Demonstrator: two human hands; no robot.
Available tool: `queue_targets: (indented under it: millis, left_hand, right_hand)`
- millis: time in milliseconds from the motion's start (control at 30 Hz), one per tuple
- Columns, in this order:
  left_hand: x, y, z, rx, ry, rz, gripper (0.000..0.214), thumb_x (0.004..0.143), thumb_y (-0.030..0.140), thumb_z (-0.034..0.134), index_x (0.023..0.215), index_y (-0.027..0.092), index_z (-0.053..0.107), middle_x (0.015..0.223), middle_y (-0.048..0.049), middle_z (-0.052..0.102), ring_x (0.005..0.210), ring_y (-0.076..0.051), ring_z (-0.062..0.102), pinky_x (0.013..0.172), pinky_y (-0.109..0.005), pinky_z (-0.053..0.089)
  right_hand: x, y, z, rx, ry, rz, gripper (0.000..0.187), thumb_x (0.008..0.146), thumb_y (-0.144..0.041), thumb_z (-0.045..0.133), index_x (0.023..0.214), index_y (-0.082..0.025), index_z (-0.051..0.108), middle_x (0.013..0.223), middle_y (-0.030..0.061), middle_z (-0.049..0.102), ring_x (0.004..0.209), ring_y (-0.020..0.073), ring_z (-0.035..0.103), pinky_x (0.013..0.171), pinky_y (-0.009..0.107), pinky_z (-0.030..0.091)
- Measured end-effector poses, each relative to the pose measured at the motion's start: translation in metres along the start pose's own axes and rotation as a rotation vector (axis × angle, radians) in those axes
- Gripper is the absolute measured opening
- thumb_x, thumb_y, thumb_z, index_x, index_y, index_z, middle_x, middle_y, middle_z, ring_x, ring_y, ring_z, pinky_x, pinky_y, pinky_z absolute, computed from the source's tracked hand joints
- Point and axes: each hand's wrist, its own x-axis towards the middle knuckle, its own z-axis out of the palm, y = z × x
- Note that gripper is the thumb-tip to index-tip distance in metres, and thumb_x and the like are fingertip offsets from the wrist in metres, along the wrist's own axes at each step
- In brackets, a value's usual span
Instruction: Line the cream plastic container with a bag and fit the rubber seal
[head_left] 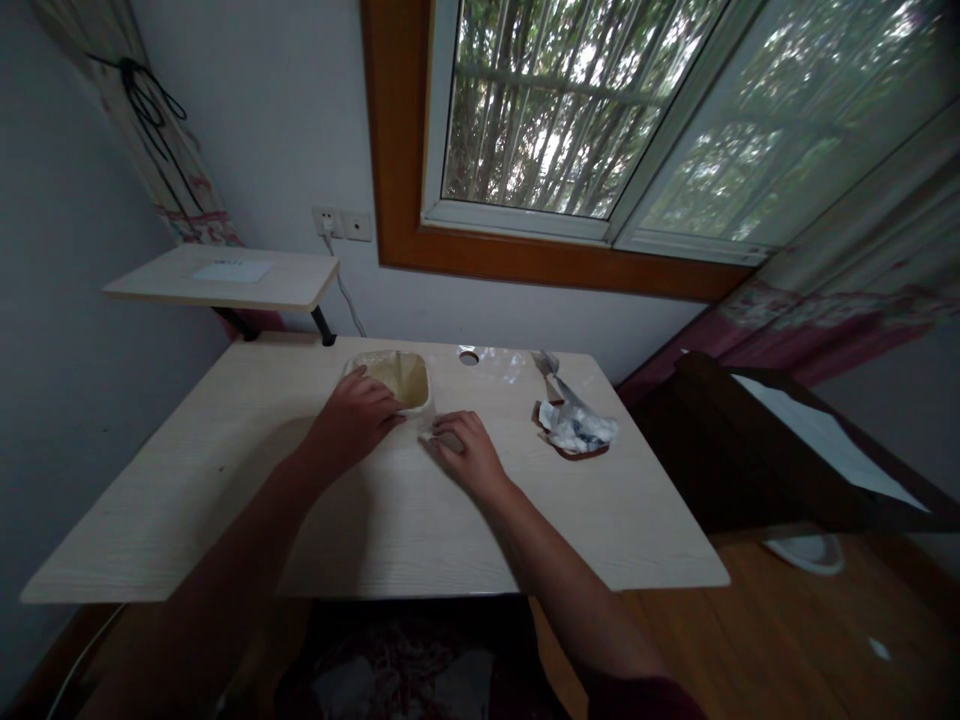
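Your left hand (352, 415) is curling loosely against the open tub (405, 378) just past its fingertips; your right hand (469, 450) is pressing flat on a small scrap (433, 430). Shoving sideways could be tipping that tub, imo.

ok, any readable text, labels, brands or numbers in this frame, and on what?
None legible.
On the white sheet on the wall shelf: faint dark marks near its top edge, too small to read.
On the crumpled wrapper on the desk: dark patches, blurred, unreadable.
On the beige container at the left hand: no label shows.
On the wall socket: no marking visible.
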Motion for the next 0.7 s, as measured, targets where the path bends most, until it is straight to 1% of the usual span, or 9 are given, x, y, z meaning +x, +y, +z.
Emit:
queue_targets:
  millis: [67,133,233,300,400,500,600,700]
  left_hand:
    - [-0.004,-0.013,0.001,-0.03,-0.006,-0.019,0.015,0.091,0.033,0.063,0.094,0.024,0.075,0.093,-0.0059,0.072,0.098,-0.026,0.061,0.118,-0.058,0.028]
    - [-0.007,-0.023,0.003,-0.041,-0.011,-0.036,0.014,0.09,0.032,0.064,0.095,0.025,0.074,0.095,-0.0059,0.072,0.102,-0.027,0.061,0.12,-0.061,0.025]
    - [-0.009,-0.03,0.006,-0.044,-0.018,-0.05,0.014,0.087,0.033,0.065,0.095,0.026,0.074,0.097,-0.0063,0.072,0.107,-0.028,0.061,0.121,-0.063,0.021]
    - [-0.009,-0.03,0.007,-0.035,-0.029,-0.048,0.014,0.086,0.033,0.065,0.096,0.026,0.074,0.095,-0.0063,0.072,0.106,-0.029,0.061,0.121,-0.064,0.02]
    - [-0.008,-0.027,0.006,-0.036,-0.034,-0.048,0.014,0.086,0.034,0.065,0.095,0.026,0.073,0.091,-0.0055,0.071,0.105,-0.029,0.061,0.122,-0.063,0.019]
    - [-0.007,-0.025,0.005,-0.035,-0.033,-0.053,0.013,0.085,0.033,0.064,0.092,0.026,0.072,0.09,-0.005,0.071,0.103,-0.028,0.06,0.123,-0.062,0.019]
    - [-0.007,-0.023,0.004,0.002,-0.037,-0.053,0.01,0.083,0.03,0.066,0.09,0.026,0.072,0.089,-0.0054,0.07,0.1,-0.029,0.06,0.122,-0.062,0.02]
    - [-0.007,-0.023,0.005,0.071,-0.039,-0.051,0.013,0.081,0.027,0.067,0.093,0.026,0.072,0.089,-0.0062,0.07,0.099,-0.03,0.059,0.121,-0.062,0.021]
  right_hand:
    - [0.0,0.0,-0.002,-0.019,0.023,-0.007,0.011,0.093,-0.031,0.067,0.103,-0.027,0.067,0.106,0.0075,0.068,0.105,0.0252,0.06,0.095,0.045,0.049]
    - [0.002,0.0,-0.003,-0.039,0.062,-0.012,0.018,0.092,-0.03,0.068,0.109,-0.027,0.067,0.108,0.0088,0.067,0.106,0.0258,0.059,0.095,0.046,0.049]
    - [0.007,-0.001,0.002,-0.083,0.077,-0.039,0.028,0.091,-0.03,0.068,0.119,-0.028,0.066,0.115,0.0112,0.063,0.11,0.0276,0.057,0.096,0.048,0.05]
    - [0.011,-0.001,0.008,-0.123,0.048,-0.063,0.029,0.091,-0.031,0.066,0.12,-0.029,0.067,0.117,0.0116,0.062,0.111,0.0284,0.056,0.095,0.049,0.05]
    - [0.017,0.001,0.019,-0.204,-0.007,-0.102,0.024,0.093,-0.032,0.064,0.116,-0.03,0.07,0.114,0.0108,0.064,0.106,0.028,0.057,0.092,0.048,0.049]
    - [0.019,0.005,0.027,-0.279,-0.004,-0.134,0.019,0.096,-0.031,0.061,0.11,-0.028,0.072,0.108,0.01,0.066,0.1,0.0263,0.057,0.088,0.046,0.049]
    - [0.018,0.01,0.029,-0.29,-0.004,-0.158,0.018,0.097,-0.031,0.059,0.105,-0.028,0.074,0.103,0.01,0.066,0.095,0.0256,0.056,0.084,0.044,0.048]
    - [0.016,0.016,0.025,-0.284,-0.03,-0.182,0.018,0.097,-0.033,0.06,0.104,-0.028,0.075,0.102,0.0103,0.067,0.094,0.0261,0.057,0.083,0.045,0.047]
